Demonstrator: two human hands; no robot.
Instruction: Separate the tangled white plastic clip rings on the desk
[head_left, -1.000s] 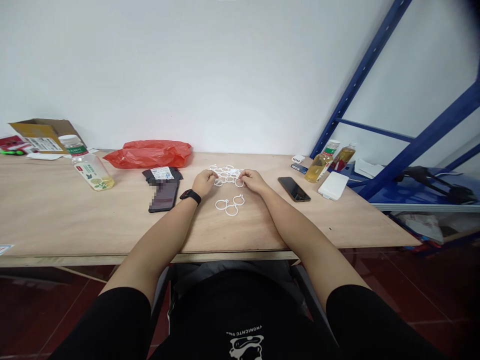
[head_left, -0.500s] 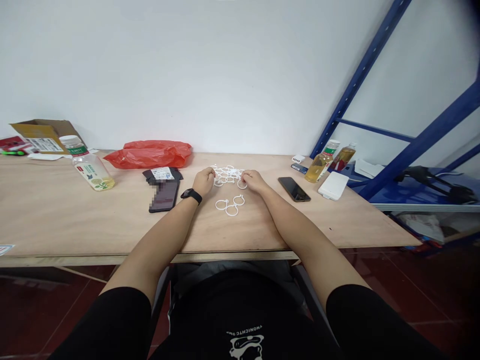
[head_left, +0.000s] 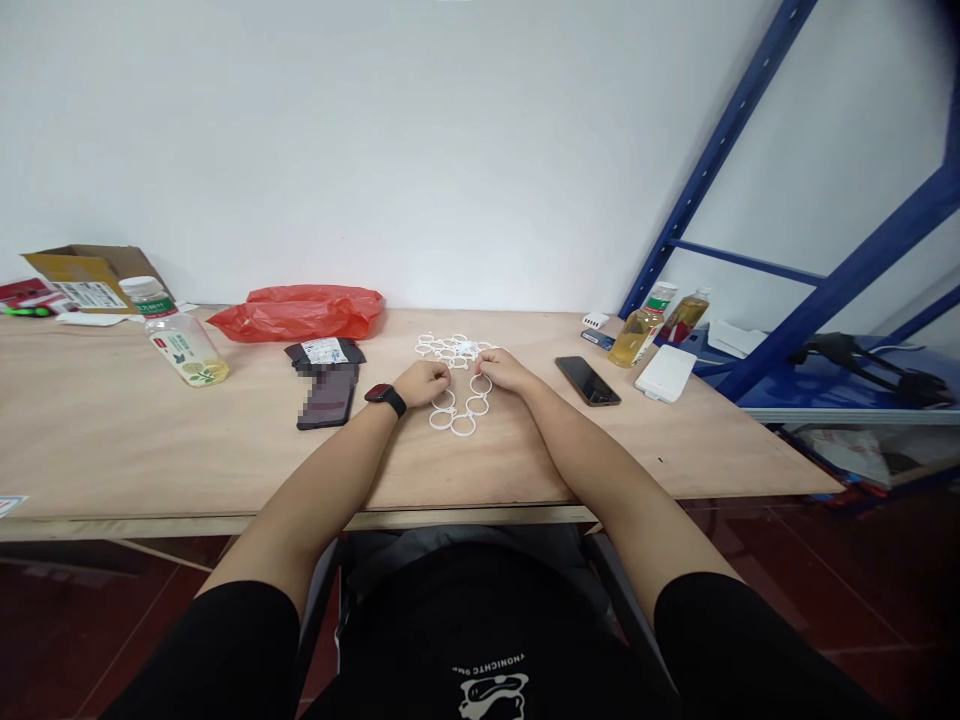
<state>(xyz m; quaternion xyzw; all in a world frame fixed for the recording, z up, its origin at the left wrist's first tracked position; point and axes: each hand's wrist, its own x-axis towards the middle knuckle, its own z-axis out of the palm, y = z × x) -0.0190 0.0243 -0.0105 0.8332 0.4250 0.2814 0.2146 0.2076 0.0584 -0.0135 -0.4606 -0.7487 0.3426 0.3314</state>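
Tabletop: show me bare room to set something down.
Bare: between left bottle and front edge; between right forearm, black phone and right edge, bar a dark speck. Crowded: centre, white rings by left hand and right hand.

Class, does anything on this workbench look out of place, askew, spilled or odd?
Nothing looks spilled. The leftmost bottle appears to lean, though that may be lens distortion near the picture's edge. Odder is the dark flat item near the left hand: blocky pixels hide part of it, apparently image masking.
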